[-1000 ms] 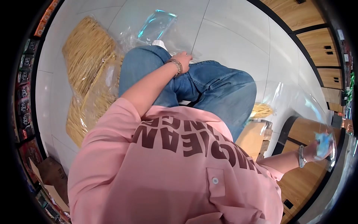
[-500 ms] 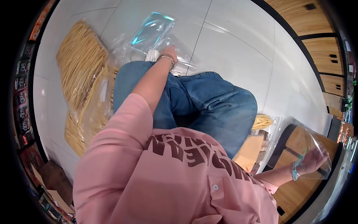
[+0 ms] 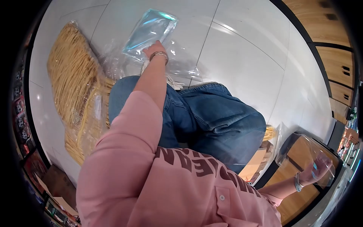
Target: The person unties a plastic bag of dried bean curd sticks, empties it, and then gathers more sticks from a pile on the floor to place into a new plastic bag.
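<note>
My left hand (image 3: 155, 49) reaches forward over the floor, its fingers apart at the near edge of a flat, shiny stack of clear plastic bags (image 3: 151, 30). A loose clear plastic sheet (image 3: 181, 62) lies beside that hand. Off to the right, my right hand (image 3: 322, 169) is closed on a clear plastic bag (image 3: 302, 145), which hangs around and in front of its fingers. At left lie large bundles of yellow, stick-like dried strands (image 3: 72, 64) in clear wrapping, close by my left knee.
Grey floor tiles (image 3: 242, 68) extend ahead of my bent knees. Wooden cabinets (image 3: 329, 60) line the right side. Shelves of packaged goods (image 3: 20, 113) and an open cardboard box (image 3: 56, 183) stand at left. More yellow strands (image 3: 270, 133) and a cardboard box (image 3: 254, 163) are beside my right knee.
My left hand has moved forward and slightly left, up to the stack of clear bags. My right hand keeps hold of its bag. The view has shifted a little.
</note>
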A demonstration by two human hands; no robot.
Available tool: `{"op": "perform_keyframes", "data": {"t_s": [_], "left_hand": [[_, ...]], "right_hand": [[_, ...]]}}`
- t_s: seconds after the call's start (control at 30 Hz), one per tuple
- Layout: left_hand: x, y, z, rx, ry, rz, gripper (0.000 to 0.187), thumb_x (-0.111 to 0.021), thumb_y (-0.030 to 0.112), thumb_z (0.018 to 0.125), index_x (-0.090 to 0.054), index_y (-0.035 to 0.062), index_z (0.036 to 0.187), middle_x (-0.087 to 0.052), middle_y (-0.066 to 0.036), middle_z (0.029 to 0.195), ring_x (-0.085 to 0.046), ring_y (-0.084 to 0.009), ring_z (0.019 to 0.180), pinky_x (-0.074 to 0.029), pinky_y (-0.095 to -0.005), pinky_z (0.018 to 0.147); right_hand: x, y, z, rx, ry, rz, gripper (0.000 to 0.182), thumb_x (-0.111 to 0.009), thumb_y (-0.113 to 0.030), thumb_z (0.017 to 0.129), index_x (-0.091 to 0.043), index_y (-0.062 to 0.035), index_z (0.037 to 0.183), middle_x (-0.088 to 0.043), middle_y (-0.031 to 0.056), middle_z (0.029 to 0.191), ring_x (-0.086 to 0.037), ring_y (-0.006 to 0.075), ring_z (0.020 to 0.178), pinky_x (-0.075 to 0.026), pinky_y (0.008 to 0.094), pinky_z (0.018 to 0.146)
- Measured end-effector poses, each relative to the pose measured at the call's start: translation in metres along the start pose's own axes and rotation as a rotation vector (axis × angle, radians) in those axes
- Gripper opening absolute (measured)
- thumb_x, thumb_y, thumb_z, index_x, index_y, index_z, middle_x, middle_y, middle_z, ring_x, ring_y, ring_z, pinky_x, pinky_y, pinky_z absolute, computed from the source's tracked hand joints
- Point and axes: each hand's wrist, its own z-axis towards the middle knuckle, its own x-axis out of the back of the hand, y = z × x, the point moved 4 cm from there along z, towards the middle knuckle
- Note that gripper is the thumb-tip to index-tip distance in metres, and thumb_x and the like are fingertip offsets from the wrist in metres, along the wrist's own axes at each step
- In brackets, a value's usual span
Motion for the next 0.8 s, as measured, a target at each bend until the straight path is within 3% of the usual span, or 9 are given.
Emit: {"op": "perform_keyframes", "data": {"t_s": [0.03,0.13,0.27,0.3,0.5,0.6,0.7,0.73,0.8], "left_hand": [[0.001,0.002,-0.001,-0.024,-0.063,-0.025,0.039,-0.05,0.022,0.082,-0.048,0.0139,0.12,-0.049,-0.008,0.123,-0.047,-0.0222,0.114,-0.024,-0.0472,0.099],[0.002,0.008,0.003,-0.03,0.043,-0.124,0.028,-0.047,0.021,0.083,-0.059,0.0125,0.107,-0.057,-0.007,0.113,-0.053,-0.0215,0.107,-0.029,-0.0458,0.096],[0.041,0.0,0.015,-0.178,0.219,-0.398,0.026,-0.046,0.021,0.082,-0.062,0.0072,0.098,-0.061,-0.013,0.102,-0.059,-0.0262,0.096,-0.046,-0.0353,0.081],[0.036,-0.013,0.032,-0.052,0.171,-0.49,0.025,-0.046,0.02,0.082,-0.064,0.0053,0.091,-0.061,-0.014,0.102,-0.059,-0.0264,0.095,-0.049,-0.0297,0.075],[0.055,-0.036,-0.025,-0.082,-0.136,0.128,0.021,-0.05,0.013,0.081,-0.062,0.0052,0.096,-0.063,-0.009,0.097,-0.061,-0.0193,0.092,-0.048,-0.026,0.073],[0.024,-0.057,0.012,0.318,-0.135,-0.32,0.027,-0.055,0.015,0.079,-0.057,0.0051,0.104,-0.061,-0.009,0.1,-0.059,-0.0184,0.096,-0.049,-0.0272,0.072],[0.009,-0.065,0.002,1.097,0.381,-1.144,0.034,-0.057,0.016,0.077,-0.053,0.0055,0.109,-0.057,-0.009,0.107,-0.056,-0.0204,0.101,-0.049,-0.0278,0.073],[0.027,-0.058,-0.012,0.865,0.393,-1.006,0.036,-0.056,0.016,0.077,-0.05,0.0055,0.111,-0.056,-0.01,0.109,-0.055,-0.0224,0.102,-0.048,-0.0293,0.076],[0.077,-0.035,-0.065,0.41,0.415,-0.726,0.041,-0.056,0.015,0.076,-0.046,0.0055,0.114,-0.053,-0.013,0.113,-0.052,-0.0263,0.105,-0.047,-0.0323,0.08]], "right_hand": [[-0.013,-0.006,-0.002,-0.024,0.11,-0.126,0.028,-0.048,-0.001,0.078,-0.046,0.0012,0.107,-0.052,0.0083,0.086,-0.052,0.0187,0.079,-0.043,0.0374,0.088],[-0.021,0.004,0.008,-0.165,0.046,0.372,0.023,-0.046,-0.017,0.088,-0.047,-0.0016,0.105,-0.051,0.006,0.079,-0.053,0.016,0.077,-0.043,0.0384,0.085],[-0.032,-0.002,0.006,-0.194,0.05,0.406,0.022,-0.049,-0.015,0.086,-0.049,-0.0021,0.104,-0.053,0.0066,0.077,-0.053,0.0169,0.075,-0.044,0.0402,0.085],[-0.024,0.001,0.007,-0.192,0.028,0.413,0.023,-0.05,-0.015,0.086,-0.049,-0.002,0.104,-0.053,0.0067,0.076,-0.053,0.0169,0.074,-0.044,0.0407,0.086],[-0.019,-0.012,0.003,-0.184,0.081,0.405,0.021,-0.05,-0.015,0.086,-0.051,-0.0013,0.102,-0.053,0.0066,0.074,-0.053,0.0174,0.073,-0.044,0.0415,0.086],[-0.027,-0.027,0.0,-0.144,0.118,0.339,0.02,-0.049,-0.014,0.086,-0.051,-0.0011,0.103,-0.053,0.0066,0.075,-0.053,0.0177,0.073,-0.045,0.0397,0.084],[-0.028,-0.038,0.003,-0.111,0.042,0.418,0.02,-0.048,-0.012,0.087,-0.052,-0.0007,0.103,-0.052,0.006,0.076,-0.052,0.0164,0.071,-0.046,0.0359,0.082],[-0.028,-0.04,0.005,-0.105,-0.006,0.477,0.019,-0.048,-0.011,0.087,-0.052,-0.0004,0.103,-0.052,0.0057,0.076,-0.051,0.0158,0.07,-0.047,0.0344,0.081],[-0.029,-0.052,0.007,0.03,0.167,-0.111,0.019,-0.047,-0.011,0.088,-0.053,-0.0004,0.103,-0.049,0.0039,0.073,-0.046,0.0117,0.062,-0.048,0.0308,0.075]]}}
